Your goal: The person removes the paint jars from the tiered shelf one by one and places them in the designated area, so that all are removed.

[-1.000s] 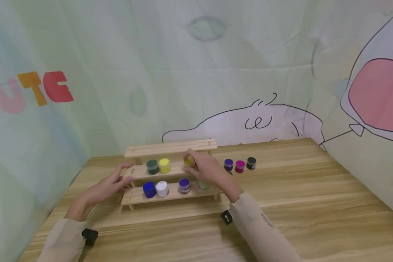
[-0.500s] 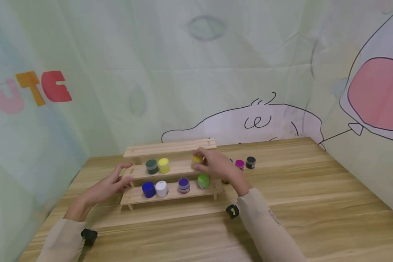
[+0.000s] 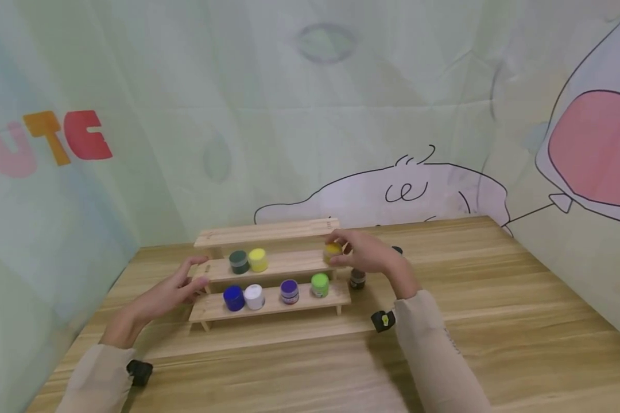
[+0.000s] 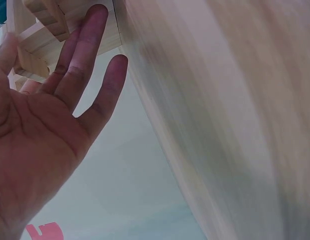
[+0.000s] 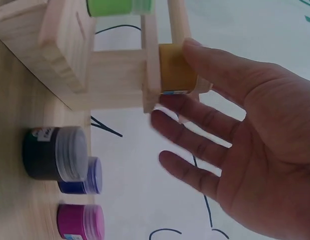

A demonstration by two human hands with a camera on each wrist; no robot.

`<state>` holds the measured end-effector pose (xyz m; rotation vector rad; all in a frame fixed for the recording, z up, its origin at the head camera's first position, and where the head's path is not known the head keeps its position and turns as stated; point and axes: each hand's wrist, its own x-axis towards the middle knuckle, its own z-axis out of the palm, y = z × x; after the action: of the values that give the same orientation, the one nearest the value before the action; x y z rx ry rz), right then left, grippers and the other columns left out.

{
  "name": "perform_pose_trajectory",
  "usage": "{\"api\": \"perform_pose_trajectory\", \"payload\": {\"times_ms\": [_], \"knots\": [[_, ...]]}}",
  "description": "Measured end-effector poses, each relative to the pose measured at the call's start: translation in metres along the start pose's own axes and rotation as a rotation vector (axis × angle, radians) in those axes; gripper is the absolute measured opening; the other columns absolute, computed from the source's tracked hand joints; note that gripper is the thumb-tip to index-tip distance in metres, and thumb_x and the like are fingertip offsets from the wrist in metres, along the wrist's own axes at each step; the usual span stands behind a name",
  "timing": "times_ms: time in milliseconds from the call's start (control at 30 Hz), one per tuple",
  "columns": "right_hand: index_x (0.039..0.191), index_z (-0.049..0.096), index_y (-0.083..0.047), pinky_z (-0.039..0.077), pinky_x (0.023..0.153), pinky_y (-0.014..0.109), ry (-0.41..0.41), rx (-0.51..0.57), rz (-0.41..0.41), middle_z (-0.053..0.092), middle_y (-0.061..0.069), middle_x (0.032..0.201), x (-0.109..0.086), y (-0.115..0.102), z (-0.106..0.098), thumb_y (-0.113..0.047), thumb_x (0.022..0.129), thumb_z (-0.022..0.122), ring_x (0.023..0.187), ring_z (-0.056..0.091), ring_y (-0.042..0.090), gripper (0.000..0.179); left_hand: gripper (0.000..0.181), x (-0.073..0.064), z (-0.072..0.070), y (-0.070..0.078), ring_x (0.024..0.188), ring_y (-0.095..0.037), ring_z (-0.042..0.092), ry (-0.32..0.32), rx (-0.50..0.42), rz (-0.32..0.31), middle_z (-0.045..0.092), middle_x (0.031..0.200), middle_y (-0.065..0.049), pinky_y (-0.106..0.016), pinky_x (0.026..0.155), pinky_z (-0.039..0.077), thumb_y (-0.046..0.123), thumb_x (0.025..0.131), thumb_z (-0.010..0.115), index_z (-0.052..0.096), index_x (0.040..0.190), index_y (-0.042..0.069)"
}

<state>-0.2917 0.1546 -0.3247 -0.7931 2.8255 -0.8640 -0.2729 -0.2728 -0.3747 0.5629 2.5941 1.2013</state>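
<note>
My right hand pinches an ochre-yellow paint jar at the right end of the middle shelf of a three-tier wooden rack. In the right wrist view, thumb and index finger are at the sides of this jar, while the other fingers extend below it. My left hand is at the rack's left end, its fingers loosely extended and holding nothing. A dark green jar and a bright yellow jar share the middle shelf. Blue, white, purple and light green jars stand on the lowest shelf.
On the table right of the rack stands a dark jar. The right wrist view also shows a blue jar and a magenta jar there, both hidden behind my right hand in the head view. A printed curtain hangs behind the table.
My right hand has moved the ochre-yellow jar rightward along the middle shelf to its right end, uncovering the light green jar below. My left hand has stayed at the rack's left end.
</note>
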Motion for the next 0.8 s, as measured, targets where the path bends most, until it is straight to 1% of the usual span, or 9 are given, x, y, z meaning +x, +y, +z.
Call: {"api": "perform_pose_trajectory", "payload": {"times_ms": [67, 133, 200, 300, 367, 533, 600, 733, 800], "knots": [[0.133, 0.059, -0.013, 0.05, 0.091, 0.041, -0.009, 0.004, -0.007, 0.063, 0.008, 0.121, -0.002, 0.003, -0.004, -0.026, 0.095, 0.072, 0.11, 0.06, 0.024, 0.042, 0.061, 0.0, -0.001, -0.001, 0.118, -0.04, 0.058, -0.002, -0.002, 0.004, 0.059, 0.123, -0.025, -0.053, 0.093, 0.051, 0.031, 0.11, 0.043, 0.01, 0.155, 0.008], [0.133, 0.059, -0.012, 0.052, 0.086, 0.039, -0.016, 0.01, -0.01, 0.063, 0.01, 0.12, -0.004, 0.007, -0.008, -0.025, 0.095, 0.072, 0.107, 0.06, 0.024, 0.042, 0.06, 0.0, -0.002, -0.001, 0.116, -0.04, 0.059, -0.003, -0.001, 0.01, 0.061, 0.12, -0.023, -0.053, 0.092, 0.051, 0.03, 0.11, 0.043, 0.01, 0.155, 0.008], [0.134, 0.058, -0.011, 0.054, 0.077, 0.037, -0.026, 0.034, 0.005, 0.063, 0.012, 0.119, -0.006, 0.012, -0.012, -0.024, 0.096, 0.071, 0.098, 0.063, 0.026, 0.042, 0.06, 0.0, -0.003, -0.001, 0.116, -0.039, 0.059, -0.004, 0.001, 0.016, 0.062, 0.118, -0.022, -0.052, 0.092, 0.051, 0.03, 0.11, 0.042, 0.01, 0.155, 0.008], [0.135, 0.056, -0.008, 0.055, 0.067, 0.037, -0.037, 0.078, 0.052, 0.062, 0.016, 0.119, -0.01, 0.017, -0.017, -0.021, 0.096, 0.07, 0.083, 0.065, 0.027, 0.043, 0.06, -0.001, -0.003, 0.0, 0.115, -0.037, 0.06, -0.005, 0.005, 0.012, 0.062, 0.119, -0.022, -0.05, 0.091, 0.052, 0.031, 0.11, 0.042, 0.01, 0.155, 0.008], [0.134, 0.056, -0.008, 0.056, 0.069, 0.039, -0.037, 0.081, 0.08, 0.063, 0.017, 0.12, -0.013, 0.02, -0.02, -0.02, 0.096, 0.07, 0.081, 0.067, 0.027, 0.042, 0.061, -0.001, -0.004, 0.001, 0.114, -0.037, 0.06, -0.011, 0.003, 0.018, 0.06, 0.122, -0.025, -0.051, 0.092, 0.051, 0.031, 0.11, 0.042, 0.009, 0.155, 0.008], [0.128, 0.059, -0.009, 0.053, 0.085, 0.042, -0.043, 0.036, 0.107, 0.066, 0.014, 0.119, -0.017, 0.028, -0.025, -0.02, 0.096, 0.071, 0.097, 0.066, 0.022, 0.036, 0.061, -0.001, -0.005, 0.001, 0.112, -0.038, 0.062, -0.025, -0.011, 0.032, 0.056, 0.126, -0.03, -0.055, 0.095, 0.049, 0.029, 0.11, 0.042, 0.007, 0.156, 0.008], [0.126, 0.06, -0.008, 0.053, 0.085, 0.042, -0.053, 0.05, 0.112, 0.067, 0.013, 0.116, -0.017, 0.031, -0.025, -0.018, 0.095, 0.072, 0.096, 0.067, 0.023, 0.035, 0.061, -0.001, -0.004, 0.001, 0.113, -0.038, 0.061, -0.026, -0.013, 0.027, 0.055, 0.127, -0.03, -0.055, 0.095, 0.049, 0.03, 0.11, 0.042, 0.008, 0.156, 0.008], [0.12, 0.061, -0.005, 0.054, 0.078, 0.041, -0.085, 0.117, 0.115, 0.067, 0.012, 0.106, -0.019, 0.037, -0.025, -0.01, 0.094, 0.071, 0.088, 0.067, 0.028, 0.029, 0.061, -0.001, -0.004, -0.001, 0.113, -0.037, 0.061, -0.026, -0.006, 0.018, 0.053, 0.13, -0.032, -0.054, 0.095, 0.049, 0.031, 0.11, 0.042, 0.008, 0.156, 0.009], [0.119, 0.061, -0.003, 0.054, 0.076, 0.04, -0.101, 0.133, 0.118, 0.066, 0.011, 0.102, -0.02, 0.039, -0.026, -0.006, 0.094, 0.071, 0.087, 0.065, 0.029, 0.027, 0.061, -0.001, -0.003, -0.001, 0.113, -0.037, 0.061, -0.025, -0.007, 0.012, 0.052, 0.131, -0.033, -0.054, 0.095, 0.049, 0.031, 0.11, 0.042, 0.008, 0.156, 0.009]]}}
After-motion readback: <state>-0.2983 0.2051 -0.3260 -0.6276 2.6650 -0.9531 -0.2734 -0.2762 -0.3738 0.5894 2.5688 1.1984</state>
